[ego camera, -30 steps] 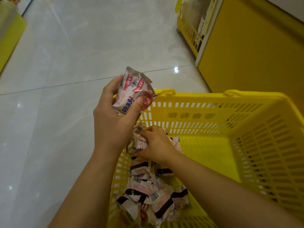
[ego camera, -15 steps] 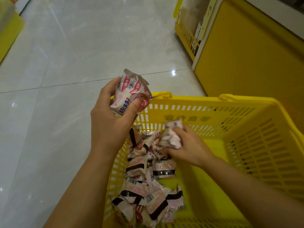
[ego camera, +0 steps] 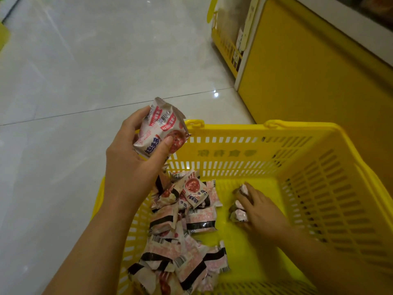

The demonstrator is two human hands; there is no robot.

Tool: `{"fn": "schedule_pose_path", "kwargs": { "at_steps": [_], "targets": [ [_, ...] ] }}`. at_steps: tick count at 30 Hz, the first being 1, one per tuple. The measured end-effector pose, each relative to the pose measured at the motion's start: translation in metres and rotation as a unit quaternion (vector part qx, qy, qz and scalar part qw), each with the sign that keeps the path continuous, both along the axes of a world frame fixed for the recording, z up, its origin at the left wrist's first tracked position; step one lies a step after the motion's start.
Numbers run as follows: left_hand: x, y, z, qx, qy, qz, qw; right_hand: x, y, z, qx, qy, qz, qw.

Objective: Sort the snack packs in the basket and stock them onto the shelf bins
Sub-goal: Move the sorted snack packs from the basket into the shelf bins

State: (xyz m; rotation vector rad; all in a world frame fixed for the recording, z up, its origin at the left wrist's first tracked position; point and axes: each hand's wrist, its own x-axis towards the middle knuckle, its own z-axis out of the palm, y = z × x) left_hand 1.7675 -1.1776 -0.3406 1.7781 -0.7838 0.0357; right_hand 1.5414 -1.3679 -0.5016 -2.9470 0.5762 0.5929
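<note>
Tiled floor (ego camera: 85, 60) carries a yellow shelf unit (ego camera: 308, 71) at upper right. Its bins cannot be made out.

The yellow basket (ego camera: 319, 188) stands near the unit, presumably to shorten the carry. Inside, the pile of snack packs (ego camera: 182, 231) lies heaped against the left wall. The right side is bare, apparently serving as a sorting area.

The left hand (ego camera: 136, 165) is raised over the basket's far left corner. Its thumb and fingers are clamped on a red-and-white pack (ego camera: 161, 128), likely gathered for stocking.

The right hand (ego camera: 261, 209) is low on the bare side. Its fingers curl over the small packs (ego camera: 239, 211), which touch the basket floor apart from the pile.
</note>
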Motion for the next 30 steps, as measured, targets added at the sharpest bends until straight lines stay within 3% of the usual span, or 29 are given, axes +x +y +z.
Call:
{"fn": "schedule_pose_path", "kwargs": {
  "at_steps": [4, 7, 11, 15, 25, 30],
  "targets": [
    [0.0, 0.001, -0.001, 0.011, 0.004, -0.005, 1.0, 0.003, 0.0, 0.0, 0.054, 0.004, -0.027, 0.998],
    [-0.001, -0.002, 0.001, 0.008, 0.013, -0.004, 1.0, 0.01, -0.002, 0.012, 0.131, -0.053, -0.116, 0.983],
    [-0.018, -0.015, 0.016, -0.032, 0.051, -0.01, 0.998, 0.002, 0.001, 0.058, 0.224, -0.165, -0.23, 0.932],
    [-0.053, -0.036, 0.046, -0.107, 0.105, -0.027, 0.988, -0.003, 0.007, 0.144, 0.354, -0.301, -0.274, 0.842],
    [-0.199, -0.093, 0.213, -0.267, 0.107, -0.128, 0.949, -0.099, 0.049, 0.403, 0.367, -0.563, -0.323, 0.666],
    [-0.293, -0.087, 0.295, -0.331, 0.097, -0.176, 0.922, -0.162, 0.084, 0.479, 0.327, -0.628, -0.291, 0.643]
  ]
}}
